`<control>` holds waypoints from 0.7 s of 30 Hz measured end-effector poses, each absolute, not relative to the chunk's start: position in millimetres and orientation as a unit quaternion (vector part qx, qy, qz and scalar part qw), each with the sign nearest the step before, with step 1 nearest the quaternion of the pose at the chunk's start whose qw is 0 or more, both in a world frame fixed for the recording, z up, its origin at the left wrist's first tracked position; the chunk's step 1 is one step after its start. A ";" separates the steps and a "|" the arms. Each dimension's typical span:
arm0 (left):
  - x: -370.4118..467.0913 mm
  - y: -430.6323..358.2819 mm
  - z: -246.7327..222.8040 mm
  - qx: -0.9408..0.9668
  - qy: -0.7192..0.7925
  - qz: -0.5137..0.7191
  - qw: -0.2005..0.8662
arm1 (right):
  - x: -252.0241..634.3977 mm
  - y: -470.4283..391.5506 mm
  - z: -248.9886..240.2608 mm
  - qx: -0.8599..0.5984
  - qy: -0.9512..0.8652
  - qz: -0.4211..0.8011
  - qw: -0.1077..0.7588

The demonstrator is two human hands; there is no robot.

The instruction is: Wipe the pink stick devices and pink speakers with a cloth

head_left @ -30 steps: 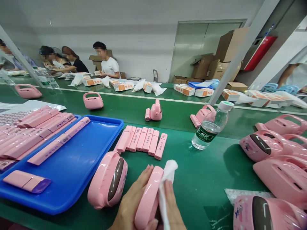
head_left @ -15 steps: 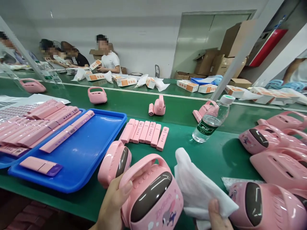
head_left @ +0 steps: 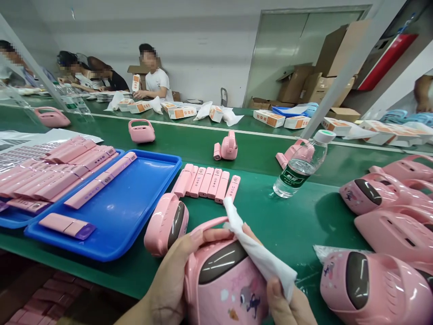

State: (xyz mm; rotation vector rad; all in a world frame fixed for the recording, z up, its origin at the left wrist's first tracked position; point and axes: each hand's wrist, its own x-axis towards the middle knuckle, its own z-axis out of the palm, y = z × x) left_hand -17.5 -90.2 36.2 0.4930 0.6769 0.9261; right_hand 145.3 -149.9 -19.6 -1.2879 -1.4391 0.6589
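Observation:
A pink handled device [head_left: 223,289] with a dark glossy panel and a cartoon print is at the bottom centre. My left hand [head_left: 176,271] wraps round its left side and handle, fingers closed on it. My right hand [head_left: 287,298] pinches a white cloth [head_left: 262,255], which lies against the device's upper right edge and handle. Just left of my left hand stands another pink device [head_left: 167,223]. Behind them, several slim pink sticks [head_left: 207,183] lie side by side on the green table [head_left: 257,203].
A blue tray [head_left: 128,203] with pink sticks is at left, beside a heaped one. A water bottle [head_left: 299,167] stands right of centre. Several pink devices [head_left: 379,284] crowd the right. People [head_left: 157,81] sit across, behind white-and-orange boxes [head_left: 182,113].
The white cloth has moved left and now meets the device near its handle. My right hand has come closer to the device, which is turned slightly and sits lower.

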 end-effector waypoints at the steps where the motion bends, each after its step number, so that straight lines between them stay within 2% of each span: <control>1: -16.7 -89.7 33.9 0.234 0.306 0.438 0.812 | 141.9 -143.3 -11.3 -0.513 -0.647 0.251 0.505; 3: -16.4 -88.5 29.9 0.256 0.302 0.460 0.795 | 136.9 -135.7 -2.4 -0.479 -0.701 0.217 0.481; 6: -17.8 -86.0 28.5 0.298 0.320 0.473 0.765 | 134.1 -136.6 -7.8 -0.507 -0.668 0.215 0.501; 12: -13.7 -81.1 39.8 0.286 0.360 0.448 0.767 | 143.7 -135.5 -17.6 -0.621 -0.446 0.398 0.507; 14: -9.5 -78.6 44.4 0.274 0.341 0.448 0.779 | 147.0 -129.2 -10.0 -0.617 -0.448 0.413 0.498; 17: -2.6 -73.3 47.5 0.214 0.333 0.441 0.806 | 150.4 -120.3 4.4 -0.570 -0.589 0.324 0.472; 21: 6.4 -68.0 42.2 0.086 0.364 0.444 0.815 | 150.5 -118.8 17.9 -0.465 -0.769 0.100 0.427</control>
